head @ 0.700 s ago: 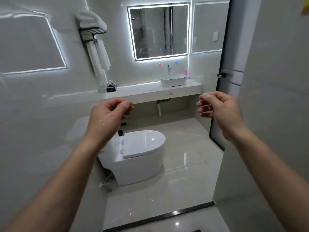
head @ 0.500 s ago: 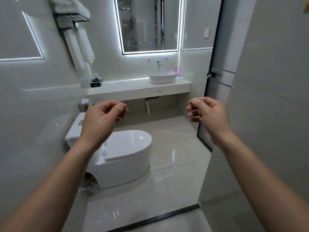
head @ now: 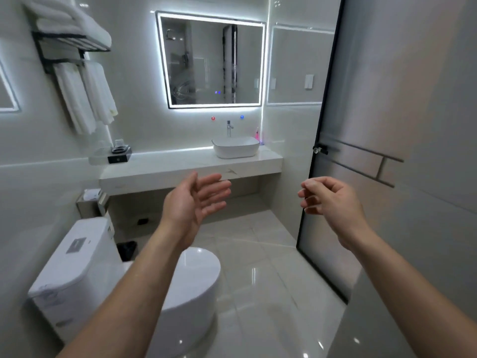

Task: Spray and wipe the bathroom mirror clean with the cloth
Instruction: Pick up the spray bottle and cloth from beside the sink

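Since the preceding views the left hand (head: 192, 200) has uncurled to spread fingers, holding nothing; the right hand (head: 329, 200) remains loosely curled, also empty. The mirror (head: 210, 60) hangs well beyond and above both hands, unsprayed in my judgement; no cloth or sprayer is identifiable, so fetching them comes first.

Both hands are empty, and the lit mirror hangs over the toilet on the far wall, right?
Not quite. In the head view the mirror hangs over the basin, not the toilet. The left hand and right hand are indeed empty.
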Demonstrator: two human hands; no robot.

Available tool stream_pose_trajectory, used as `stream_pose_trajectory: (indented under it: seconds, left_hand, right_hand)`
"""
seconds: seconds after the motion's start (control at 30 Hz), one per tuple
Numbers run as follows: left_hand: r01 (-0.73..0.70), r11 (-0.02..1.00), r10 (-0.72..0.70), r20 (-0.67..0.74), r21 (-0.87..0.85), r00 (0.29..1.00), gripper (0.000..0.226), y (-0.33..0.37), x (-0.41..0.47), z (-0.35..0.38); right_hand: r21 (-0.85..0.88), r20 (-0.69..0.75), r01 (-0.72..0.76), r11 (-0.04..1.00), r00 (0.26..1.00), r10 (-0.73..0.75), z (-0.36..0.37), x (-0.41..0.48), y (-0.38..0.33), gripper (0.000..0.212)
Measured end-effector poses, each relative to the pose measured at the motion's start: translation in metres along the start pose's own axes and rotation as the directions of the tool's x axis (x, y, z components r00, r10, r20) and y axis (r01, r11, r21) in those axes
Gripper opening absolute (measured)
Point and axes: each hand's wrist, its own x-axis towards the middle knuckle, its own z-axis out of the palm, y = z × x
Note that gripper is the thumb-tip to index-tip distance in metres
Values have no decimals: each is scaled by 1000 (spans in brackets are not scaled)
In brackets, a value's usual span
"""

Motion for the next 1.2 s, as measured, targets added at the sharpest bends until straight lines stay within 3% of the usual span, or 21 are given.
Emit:
stream_pose_trajectory:
  seconds: [0.07, 0.23, 0.47, 0.73, 1.07, 1.2]
  left_hand:
    - [11, 999, -11, 4, 40, 1000, 45, 7, 39, 1]
    - [-133, 957, 137, 4, 259, 991, 23, 15, 116, 1]
    - [-204, 893, 229, -14, 402, 973, 8, 3, 188, -11]
    - [-225, 821, 323, -101, 525, 941, 19, 1, 278, -12]
    - [-299, 798, 467, -221, 524, 856, 19, 9, 430, 24]
    - [-287, 815, 448, -232, 504, 864, 19, -6, 484, 41]
  right_hand:
    - [-10, -16, 14, 1000, 1000, -15, 17, 34, -4, 17]
    - [-14, -48, 38, 999, 998, -39, 50, 105, 8, 17]
    - [-5, -64, 40, 999, 997, -40, 79, 171, 40, 15]
    - [23, -27, 90, 996, 996, -90, 110, 286, 72, 44]
    - [71, 98, 162, 984, 981, -169, 121, 466, 96, 46]
    - [61, 91, 142, 988, 985, -148, 119, 515, 108, 46]
